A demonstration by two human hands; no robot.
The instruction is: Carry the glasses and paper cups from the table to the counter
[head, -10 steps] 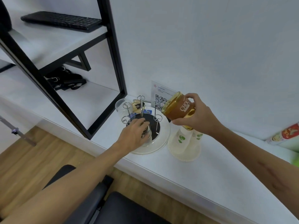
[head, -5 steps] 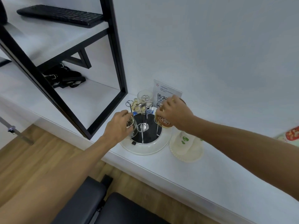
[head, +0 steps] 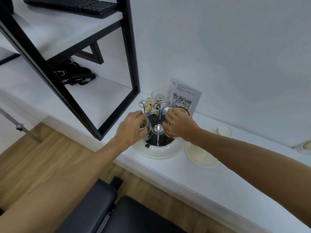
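On the white counter (head: pixel 210 180) stands a round glass rack (head: pixel 159 153) with a pale rim, a black centre and chrome prongs. My left hand (head: pixel 131 130) grips a clear glass (head: pixel 147 130), upside down, at the rack's left side. My right hand (head: pixel 180 124) holds an amber glass (head: pixel 170 132) with white lettering, upside down, at the rack's right side. Another clear glass (head: pixel 159 95) sits inverted on a prong at the back. Stacked paper cups (head: pixel 200 154) stand upside down to the right of the rack, partly hidden by my right forearm.
A QR-code sign (head: pixel 183 96) leans on the wall behind the rack. A black shelf frame (head: pixel 133 56) rises at the left, with a keyboard (head: pixel 70 5) on top and a black bag (head: pixel 74 74) below. A black chair (head: pixel 117 212) stands below the counter edge.
My right hand has turned the amber glass over and brought it down onto the rack's right side. My left hand has shifted its clear glass to the rack's left. The view has moved closer.
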